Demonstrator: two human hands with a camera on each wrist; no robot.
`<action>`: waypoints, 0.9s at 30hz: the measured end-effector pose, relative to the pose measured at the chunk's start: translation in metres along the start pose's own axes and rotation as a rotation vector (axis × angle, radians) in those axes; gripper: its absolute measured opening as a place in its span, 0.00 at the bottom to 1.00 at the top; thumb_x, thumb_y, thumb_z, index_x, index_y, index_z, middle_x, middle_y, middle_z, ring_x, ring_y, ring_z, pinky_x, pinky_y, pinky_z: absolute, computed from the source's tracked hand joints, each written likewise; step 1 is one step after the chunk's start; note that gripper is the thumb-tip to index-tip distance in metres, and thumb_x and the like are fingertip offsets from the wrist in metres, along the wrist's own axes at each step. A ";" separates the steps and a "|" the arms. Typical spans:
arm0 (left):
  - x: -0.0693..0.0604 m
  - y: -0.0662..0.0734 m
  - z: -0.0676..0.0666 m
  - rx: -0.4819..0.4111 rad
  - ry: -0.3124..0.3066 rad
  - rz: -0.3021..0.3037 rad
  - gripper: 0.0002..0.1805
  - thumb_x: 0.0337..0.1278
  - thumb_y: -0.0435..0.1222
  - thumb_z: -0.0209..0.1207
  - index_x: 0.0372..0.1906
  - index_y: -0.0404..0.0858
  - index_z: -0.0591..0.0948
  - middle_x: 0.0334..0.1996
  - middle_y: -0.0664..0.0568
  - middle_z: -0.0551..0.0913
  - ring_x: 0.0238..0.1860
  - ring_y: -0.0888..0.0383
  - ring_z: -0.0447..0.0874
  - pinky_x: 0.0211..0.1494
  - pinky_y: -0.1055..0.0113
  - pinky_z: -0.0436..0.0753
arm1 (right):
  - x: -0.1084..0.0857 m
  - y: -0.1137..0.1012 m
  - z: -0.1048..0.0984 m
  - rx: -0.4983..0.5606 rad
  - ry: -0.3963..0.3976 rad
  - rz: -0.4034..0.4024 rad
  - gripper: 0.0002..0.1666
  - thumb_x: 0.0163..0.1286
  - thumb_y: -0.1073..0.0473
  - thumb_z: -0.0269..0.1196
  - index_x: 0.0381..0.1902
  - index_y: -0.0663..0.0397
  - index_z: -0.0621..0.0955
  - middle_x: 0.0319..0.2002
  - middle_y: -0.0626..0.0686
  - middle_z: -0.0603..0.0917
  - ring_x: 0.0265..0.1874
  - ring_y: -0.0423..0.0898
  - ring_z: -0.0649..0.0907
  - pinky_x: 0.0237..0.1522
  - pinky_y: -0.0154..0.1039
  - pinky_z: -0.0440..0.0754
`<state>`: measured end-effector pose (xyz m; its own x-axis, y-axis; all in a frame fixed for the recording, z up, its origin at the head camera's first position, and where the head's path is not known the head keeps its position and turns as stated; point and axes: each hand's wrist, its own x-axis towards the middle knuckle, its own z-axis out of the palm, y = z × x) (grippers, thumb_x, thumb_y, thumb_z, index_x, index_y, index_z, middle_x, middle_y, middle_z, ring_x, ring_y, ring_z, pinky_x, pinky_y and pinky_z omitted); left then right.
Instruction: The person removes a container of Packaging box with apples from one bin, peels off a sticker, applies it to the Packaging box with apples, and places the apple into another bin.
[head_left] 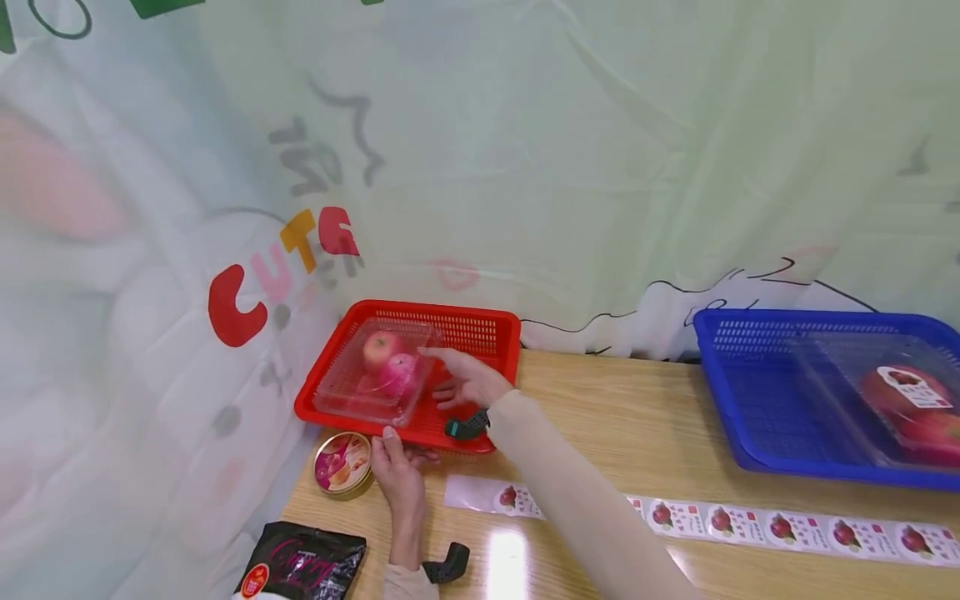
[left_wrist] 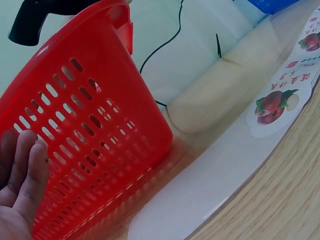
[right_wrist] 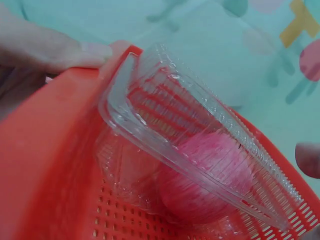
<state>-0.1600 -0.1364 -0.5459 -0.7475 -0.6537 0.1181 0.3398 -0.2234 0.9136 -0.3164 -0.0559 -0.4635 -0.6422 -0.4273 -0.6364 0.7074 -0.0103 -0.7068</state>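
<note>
A pale green cloth (head_left: 562,183), creased and softly folded, hangs behind the table and runs along its left side. Colourful printed letters (head_left: 237,306) curve across its left part, near a large whitish figure with a pink patch (head_left: 63,179). Thin black drawn lines (head_left: 592,323) run along its lower edge. The table (head_left: 607,400) has light wood grain, and a bright white reflection (head_left: 507,562) gleams near the front.
</note>
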 end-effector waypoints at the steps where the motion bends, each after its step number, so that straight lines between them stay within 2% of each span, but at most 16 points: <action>1: 0.000 0.000 0.000 0.001 -0.002 0.000 0.20 0.87 0.45 0.45 0.52 0.28 0.70 0.24 0.57 0.85 0.18 0.60 0.83 0.26 0.66 0.88 | 0.001 0.000 0.000 0.012 -0.010 0.008 0.58 0.66 0.41 0.74 0.82 0.58 0.58 0.75 0.73 0.65 0.74 0.71 0.68 0.74 0.64 0.74; 7: 0.000 -0.001 -0.001 -0.022 -0.025 0.022 0.19 0.88 0.43 0.44 0.51 0.28 0.70 0.24 0.56 0.85 0.17 0.60 0.83 0.25 0.66 0.88 | 0.008 -0.001 -0.001 0.035 -0.069 0.071 0.61 0.64 0.43 0.77 0.82 0.61 0.57 0.75 0.73 0.66 0.74 0.71 0.69 0.75 0.65 0.72; 13: 0.002 -0.001 0.000 -0.030 -0.028 0.031 0.21 0.88 0.43 0.43 0.50 0.25 0.69 0.22 0.56 0.84 0.16 0.60 0.82 0.24 0.66 0.87 | 0.015 -0.002 0.002 -0.028 -0.130 0.059 0.54 0.68 0.44 0.74 0.80 0.59 0.60 0.74 0.74 0.68 0.73 0.72 0.71 0.75 0.65 0.72; 17: 0.002 -0.001 0.000 -0.013 -0.024 0.018 0.22 0.88 0.44 0.43 0.52 0.24 0.68 0.23 0.57 0.84 0.17 0.60 0.82 0.25 0.66 0.88 | 0.018 -0.001 0.002 -0.015 -0.108 0.048 0.47 0.67 0.46 0.75 0.74 0.58 0.66 0.70 0.70 0.73 0.65 0.65 0.78 0.71 0.57 0.80; 21: 0.000 -0.004 -0.001 0.015 -0.026 -0.002 0.23 0.88 0.46 0.44 0.55 0.25 0.68 0.26 0.56 0.84 0.18 0.60 0.82 0.27 0.66 0.89 | 0.020 0.001 0.002 0.010 -0.093 0.045 0.42 0.65 0.47 0.77 0.69 0.55 0.71 0.68 0.66 0.76 0.58 0.59 0.80 0.67 0.51 0.84; 27: 0.003 -0.004 -0.002 0.016 -0.040 0.016 0.21 0.88 0.44 0.43 0.54 0.26 0.69 0.25 0.57 0.84 0.19 0.61 0.82 0.27 0.67 0.88 | 0.020 -0.001 0.005 0.058 -0.097 0.063 0.45 0.62 0.45 0.79 0.70 0.52 0.72 0.68 0.64 0.75 0.60 0.59 0.78 0.68 0.52 0.83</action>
<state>-0.1620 -0.1390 -0.5501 -0.7646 -0.6272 0.1481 0.3430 -0.2014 0.9175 -0.3283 -0.0688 -0.4740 -0.5663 -0.5143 -0.6440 0.7632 -0.0321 -0.6454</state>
